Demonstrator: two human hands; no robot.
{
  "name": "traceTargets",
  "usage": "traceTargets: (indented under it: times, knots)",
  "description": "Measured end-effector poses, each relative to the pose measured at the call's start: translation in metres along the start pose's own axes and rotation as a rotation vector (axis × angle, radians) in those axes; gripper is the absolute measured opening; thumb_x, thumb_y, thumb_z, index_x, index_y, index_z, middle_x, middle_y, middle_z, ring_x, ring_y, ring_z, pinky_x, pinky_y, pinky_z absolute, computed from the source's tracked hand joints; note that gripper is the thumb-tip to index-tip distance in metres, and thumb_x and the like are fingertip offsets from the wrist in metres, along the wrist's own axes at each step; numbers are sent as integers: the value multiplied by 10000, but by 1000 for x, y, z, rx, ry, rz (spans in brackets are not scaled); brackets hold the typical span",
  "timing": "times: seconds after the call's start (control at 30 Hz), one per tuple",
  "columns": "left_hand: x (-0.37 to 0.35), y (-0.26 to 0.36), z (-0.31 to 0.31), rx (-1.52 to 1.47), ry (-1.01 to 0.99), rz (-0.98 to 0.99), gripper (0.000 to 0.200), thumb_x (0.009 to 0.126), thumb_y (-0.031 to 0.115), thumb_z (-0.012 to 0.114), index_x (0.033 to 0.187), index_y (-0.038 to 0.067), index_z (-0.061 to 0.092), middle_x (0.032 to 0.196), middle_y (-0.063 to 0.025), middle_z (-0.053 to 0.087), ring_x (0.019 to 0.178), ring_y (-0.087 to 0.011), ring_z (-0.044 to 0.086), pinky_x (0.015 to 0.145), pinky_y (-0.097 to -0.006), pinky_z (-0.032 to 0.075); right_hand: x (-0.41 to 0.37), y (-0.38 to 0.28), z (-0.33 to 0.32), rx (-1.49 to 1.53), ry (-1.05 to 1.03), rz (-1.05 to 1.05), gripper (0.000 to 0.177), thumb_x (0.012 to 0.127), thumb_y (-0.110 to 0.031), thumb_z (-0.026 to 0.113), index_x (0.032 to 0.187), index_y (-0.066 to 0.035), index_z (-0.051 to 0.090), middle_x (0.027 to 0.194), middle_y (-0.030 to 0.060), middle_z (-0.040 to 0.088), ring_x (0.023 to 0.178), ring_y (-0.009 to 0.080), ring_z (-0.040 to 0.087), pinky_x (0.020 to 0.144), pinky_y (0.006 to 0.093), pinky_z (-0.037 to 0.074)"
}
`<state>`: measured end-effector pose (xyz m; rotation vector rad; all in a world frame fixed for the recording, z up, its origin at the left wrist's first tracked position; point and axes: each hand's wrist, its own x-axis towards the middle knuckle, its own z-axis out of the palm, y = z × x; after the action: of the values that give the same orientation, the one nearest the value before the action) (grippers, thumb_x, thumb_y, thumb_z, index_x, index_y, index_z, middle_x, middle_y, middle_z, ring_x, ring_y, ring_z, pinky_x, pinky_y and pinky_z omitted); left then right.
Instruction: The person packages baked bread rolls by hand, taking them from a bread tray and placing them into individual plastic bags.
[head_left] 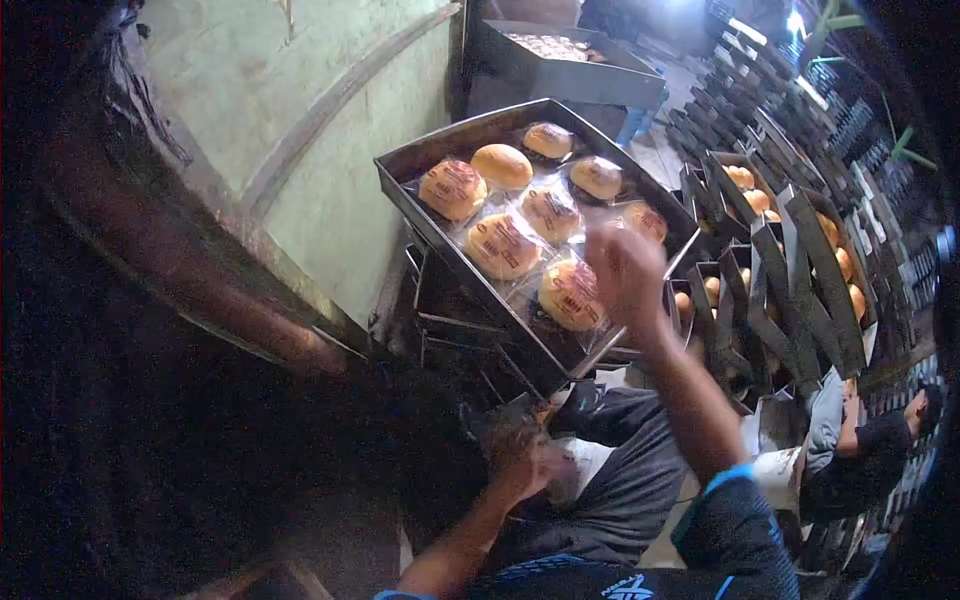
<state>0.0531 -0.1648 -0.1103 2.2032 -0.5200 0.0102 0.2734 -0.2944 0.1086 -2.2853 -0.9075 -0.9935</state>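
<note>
The grip can't be told for the right hand (628, 270), over wrapped buns (503, 246) in a metal tray (456, 138), or the left hand (526, 464).

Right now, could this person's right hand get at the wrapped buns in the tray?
Probably yes: the right hand is over the tray, close to several wrapped buns, and no lid covers them.

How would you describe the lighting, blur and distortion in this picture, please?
In the head view, the right hand is smeared by blur, and the left hand is soft and dim; the plastic-wrapped buns show glints; a light glares near the top right; the lower left sinks into near-black shadow; lens distortion curves the scene toward dark edges.
</note>
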Motion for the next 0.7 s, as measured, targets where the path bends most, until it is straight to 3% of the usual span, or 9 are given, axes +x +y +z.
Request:
traceTargets:
  times: [0.03,0.1,0.2,0.3,0.33,0.43,0.57,0.67,0.7]
  knots:
    - [-6,-13,14,-1,-54,-1,207,829,192,696,977,48,687,919,-128,700,901,-316,672,871,-436,505,-28,-40,-15,212,20,-108,58,871,-57,613,880,-47,670,722,99,638,589,262,607,525,378,495]
    - [-18,-15,8,-18,-137,-17,191,846,167,652,989,43,686,944,-144,699,913,-323,671,850,-433,510,-112,-76,-34,344,-247,-222,169,773,-92,706,935,-44,718,795,65,675,637,221,639,573,350,514]
    - [-27,-11,-13,-80,-288,-96,189,872,130,587,1005,37,684,980,-168,698,932,-332,669,820,-429,517,-245,-105,-29,409,-629,285,257,749,-77,723,1006,-74,733,1020,121,710,886,337,675,787,391,540]
    - [-30,-9,-3,54,-205,11,194,914,158,579,1023,38,685,1036,-209,690,977,-358,665,815,-424,529,-304,-111,-42,561,-641,734,255,775,-51,690,1026,-73,725,959,131,713,893,368,680,796,410,544]
    - [-24,-1,-5,63,-177,-2,191,912,163,601,1027,37,687,1030,-212,689,964,-364,664,807,-423,532,-310,-114,-42,546,-510,657,176,834,-97,684,987,-12,691,914,209,679,795,417,652,713,445,524]
    - [-19,7,-6,26,-231,-134,211,912,168,642,1069,34,684,1027,-201,693,915,-335,682,808,-418,545,-310,-108,-42,462,-586,815,142,830,-86,677,950,-12,678,894,204,671,809,417,651,702,438,524]
    - [-17,15,-22,-200,-187,-340,255,911,182,686,1118,34,671,1005,-134,700,851,-241,692,773,-386,553,-284,-74,-56,124,-284,286,116,836,-28,657,948,-25,686,881,147,680,778,344,671,685,407,539]
    - [-23,-20,-18,-425,44,-108,265,902,179,720,1113,32,660,968,-77,689,848,-184,672,765,-352,548,-215,-83,-112,472,-82,731,306,781,100,683,1035,-56,753,824,103,672,718,176,663,646,258,509]
    - [-16,-12,-25,-717,195,-211,262,896,168,735,1105,27,665,977,-78,692,871,-183,665,790,-346,540,-202,-85,-117,549,1,834,244,823,85,669,1011,-39,765,804,94,677,716,159,659,635,246,502]
